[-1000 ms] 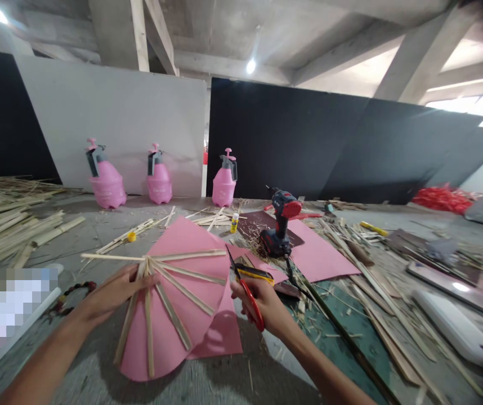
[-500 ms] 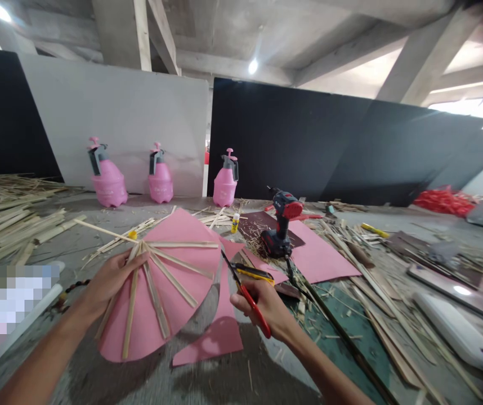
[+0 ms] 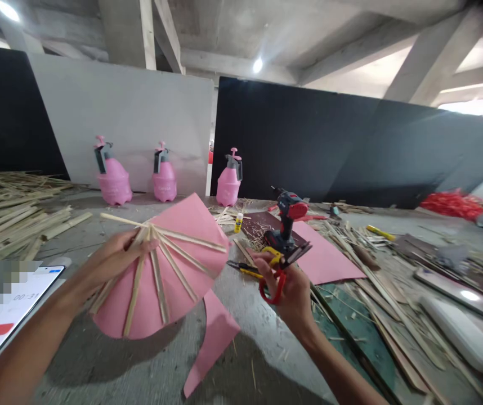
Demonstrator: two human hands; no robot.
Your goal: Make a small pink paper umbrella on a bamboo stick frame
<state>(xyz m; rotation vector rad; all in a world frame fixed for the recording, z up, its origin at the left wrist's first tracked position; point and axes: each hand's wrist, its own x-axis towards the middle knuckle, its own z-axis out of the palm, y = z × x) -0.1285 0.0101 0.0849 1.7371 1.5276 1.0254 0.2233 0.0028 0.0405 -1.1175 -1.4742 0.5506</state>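
Left grip (image 3: 112,259) closes narrow on the bamboo ribs (image 3: 159,287) of a pink paper canopy (image 3: 191,230), raised above the concrete floor (image 3: 148,365); right grip (image 3: 292,298) closes on red-handled scissors (image 3: 272,289), with open room between.

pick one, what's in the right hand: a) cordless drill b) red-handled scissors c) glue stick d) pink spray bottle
B: the right hand is closed around the red-handled scissors, while the cordless drill stands beyond it, out of the hand.
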